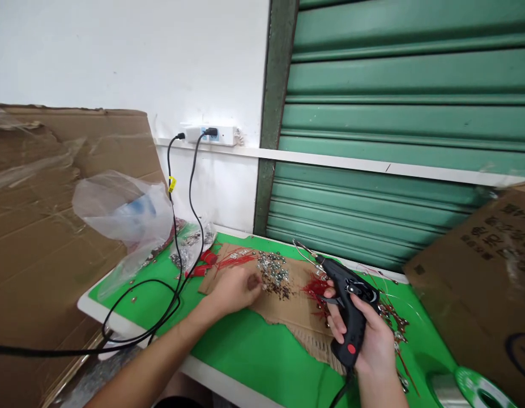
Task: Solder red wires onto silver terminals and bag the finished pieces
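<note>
My right hand (376, 343) is wrapped around the grip of a black soldering gun (347, 294), its metal tip pointing up and left over the cardboard sheet (274, 311). My left hand (234, 289) rests at the sheet's left side, fingers curled together; whether they pinch anything is too small to tell. Just beyond those fingers lie a heap of small shiny metal parts (273, 266) and a patch of tiny dark parts (283, 290). A bundle of short red wires (316, 286) sits beside the gun, and more red wires (237, 258) lie behind my left hand.
Black power cables (177, 283) drop from the wall power strip (222, 135) and loop over the green table's left side. Plastic bags (135, 212) of parts stand at the back left. Finished-looking wired pieces (400, 328) and a solder spool (478, 391) lie right. Cardboard boxes (491, 283) flank the table.
</note>
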A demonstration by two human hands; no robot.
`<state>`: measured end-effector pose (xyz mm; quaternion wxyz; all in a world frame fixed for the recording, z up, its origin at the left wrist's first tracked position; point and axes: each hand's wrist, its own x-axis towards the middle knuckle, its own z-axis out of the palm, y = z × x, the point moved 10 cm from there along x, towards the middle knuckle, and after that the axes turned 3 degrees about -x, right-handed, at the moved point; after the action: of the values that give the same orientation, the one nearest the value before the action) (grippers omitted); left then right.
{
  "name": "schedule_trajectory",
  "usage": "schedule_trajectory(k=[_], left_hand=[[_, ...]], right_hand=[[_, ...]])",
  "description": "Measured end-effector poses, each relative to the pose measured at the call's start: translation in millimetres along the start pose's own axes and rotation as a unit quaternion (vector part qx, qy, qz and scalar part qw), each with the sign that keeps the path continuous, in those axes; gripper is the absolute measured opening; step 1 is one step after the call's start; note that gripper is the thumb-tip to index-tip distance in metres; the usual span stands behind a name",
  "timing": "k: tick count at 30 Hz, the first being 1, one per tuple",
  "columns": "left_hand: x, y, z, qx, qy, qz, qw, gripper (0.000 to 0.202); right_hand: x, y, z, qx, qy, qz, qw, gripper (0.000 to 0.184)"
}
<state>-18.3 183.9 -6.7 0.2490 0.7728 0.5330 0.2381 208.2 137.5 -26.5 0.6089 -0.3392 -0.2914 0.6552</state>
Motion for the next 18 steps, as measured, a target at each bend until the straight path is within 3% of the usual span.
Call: schedule_trajectory(k=[5, 8, 11, 15, 18], left_hand=[[28, 73, 54.8, -0.057, -0.050, 0.072, 0.995, 0.020], [47, 94, 75.0, -0.038, -0.067, 0.098, 0.992, 0.022], [51, 91, 64.8, -0.037, -0.063, 0.121, 0.990, 0.020], [44, 63, 41.0, -0.051, -0.061, 0.149, 0.986, 0.010], [37, 52, 43.3, -0.048, -0.080, 0.180, 0.979, 0.008]], right_hand=[[-4, -12, -4, 0.026, 0.032, -0.025, 0.999, 0.028], [-4, -18, -7, 0.033, 0.051, -0.043, 0.997, 0.031], [-3, -20, -10, 0.028, 0.060, -0.058, 0.996, 0.028], [1, -14, -12, 0.013, 0.053, -0.045, 0.997, 0.026], [3, -12, -14, 0.013, 0.058, -0.052, 0.997, 0.026]])
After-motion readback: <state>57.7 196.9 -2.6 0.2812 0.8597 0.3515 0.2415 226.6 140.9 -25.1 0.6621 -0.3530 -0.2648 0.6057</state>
